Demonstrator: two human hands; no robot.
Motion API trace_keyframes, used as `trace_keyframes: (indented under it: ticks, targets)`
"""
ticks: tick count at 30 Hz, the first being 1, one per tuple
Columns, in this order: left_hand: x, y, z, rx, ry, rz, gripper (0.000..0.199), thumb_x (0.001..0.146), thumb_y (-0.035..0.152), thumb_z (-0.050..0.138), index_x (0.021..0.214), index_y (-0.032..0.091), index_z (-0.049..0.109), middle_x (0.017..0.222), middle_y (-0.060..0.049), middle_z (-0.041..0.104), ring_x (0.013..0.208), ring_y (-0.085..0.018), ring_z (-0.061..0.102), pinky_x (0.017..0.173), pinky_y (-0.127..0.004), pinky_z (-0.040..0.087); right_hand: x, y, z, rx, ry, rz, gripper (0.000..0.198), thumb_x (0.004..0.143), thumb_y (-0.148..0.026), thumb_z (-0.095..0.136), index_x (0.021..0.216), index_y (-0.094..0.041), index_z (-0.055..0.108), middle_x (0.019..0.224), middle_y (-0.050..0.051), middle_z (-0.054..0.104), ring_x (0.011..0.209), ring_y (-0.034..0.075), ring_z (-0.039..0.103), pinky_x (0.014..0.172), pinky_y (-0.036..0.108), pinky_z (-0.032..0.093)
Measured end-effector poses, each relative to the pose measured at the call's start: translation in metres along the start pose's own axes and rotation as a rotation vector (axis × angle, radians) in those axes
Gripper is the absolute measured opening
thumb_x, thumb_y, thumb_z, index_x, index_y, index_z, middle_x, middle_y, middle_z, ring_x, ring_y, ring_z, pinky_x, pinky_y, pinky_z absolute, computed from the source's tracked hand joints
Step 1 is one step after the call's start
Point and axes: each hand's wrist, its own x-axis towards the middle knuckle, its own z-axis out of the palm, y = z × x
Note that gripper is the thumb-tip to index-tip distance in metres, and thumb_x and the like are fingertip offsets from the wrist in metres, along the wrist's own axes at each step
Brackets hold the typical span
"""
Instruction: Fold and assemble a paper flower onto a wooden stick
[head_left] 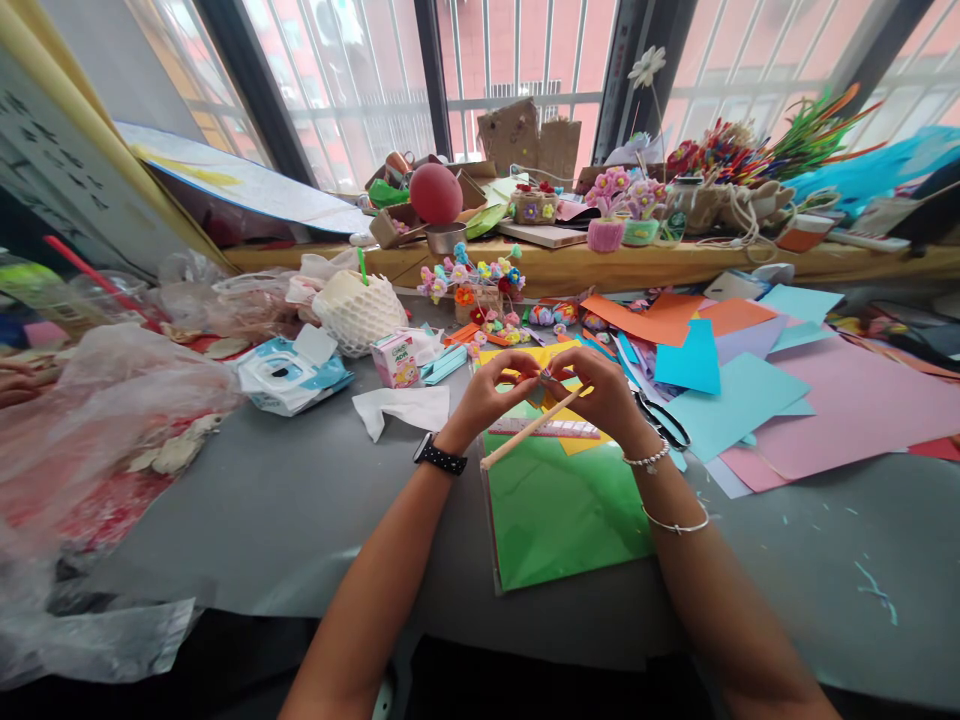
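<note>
Both hands meet above a green sheet (pixel 570 520) in the middle of the table. My left hand (pixel 487 392) pinches a small bluish paper piece (pixel 537 393), its details mostly hidden by fingers. From the other side, my right hand (pixel 604 390) pinches at the same piece. A thin pale wooden stick (pixel 529 432) also sits in the right hand, slanting down to the left. Beneath the hands lie a pinkish ruler (pixel 566 429) and yellow paper (pixel 581 446). Black-handled scissors (pixel 664 420) rest by the right wrist.
Coloured sheets, among them a pink sheet (pixel 847 410), are spread at right. To the left are a wipes pack (pixel 289 370), a small pink carton (pixel 395 358), a white tissue (pixel 405 408) and plastic bags (pixel 127 400). Fluffy craft flowers (pixel 472 275) stand ahead, below the cluttered sill (pixel 315 262).
</note>
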Motion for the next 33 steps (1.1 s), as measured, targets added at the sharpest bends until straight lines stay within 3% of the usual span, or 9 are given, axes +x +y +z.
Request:
trace_keyframes:
  ticks: [9,15,21,25,33]
  targets:
    - [0.001,0.005,-0.006,0.024,-0.068,0.016,0.009,0.072,0.02,0.055,0.078,0.014,0.054,0.085,-0.003,0.053,0.084,-0.012,0.051,0.072,-0.024,0.046,0.0,0.001,0.0,0.077,-0.072,0.113,0.014,0.071,-0.034,0.061,0.073,-0.021,0.055,0.072,0.0,0.06,0.063,0.012,0.05,0.055,0.026,0.039]
    - [0.001,0.001,-0.006,-0.189,-0.216,-0.205,0.022,0.07,0.03,0.06,0.078,0.012,0.051,0.077,-0.001,0.051,0.069,-0.009,0.051,0.064,-0.024,0.044,0.002,0.003,-0.002,0.411,-0.22,0.368,0.02,0.07,-0.038,0.061,0.069,-0.02,0.054,0.062,-0.002,0.057,0.056,0.011,0.054,0.053,0.025,0.043]
    - [0.001,-0.003,-0.005,-0.242,-0.243,-0.329,0.028,0.065,0.033,0.064,0.077,0.012,0.051,0.074,0.0,0.051,0.064,-0.007,0.049,0.06,-0.022,0.04,0.001,0.007,-0.003,0.554,-0.323,0.494,0.019,0.068,-0.035,0.063,0.071,-0.018,0.055,0.066,-0.001,0.058,0.06,0.01,0.057,0.058,0.027,0.046]
    - [0.001,-0.005,-0.005,-0.259,-0.258,-0.344,0.027,0.065,0.032,0.065,0.076,0.012,0.05,0.073,0.001,0.05,0.065,-0.007,0.048,0.06,-0.021,0.038,0.0,0.01,-0.003,0.54,-0.363,0.483,0.02,0.069,-0.036,0.062,0.073,-0.017,0.056,0.068,0.0,0.057,0.059,0.009,0.055,0.057,0.026,0.044]
    - [0.001,-0.008,-0.003,-0.243,-0.252,-0.334,0.026,0.066,0.033,0.064,0.075,0.013,0.049,0.071,0.003,0.048,0.064,-0.006,0.046,0.06,-0.021,0.037,0.0,0.012,-0.003,0.33,-0.386,0.423,0.02,0.071,-0.037,0.059,0.072,-0.017,0.055,0.059,-0.003,0.048,0.052,0.007,0.038,0.047,0.023,0.03]
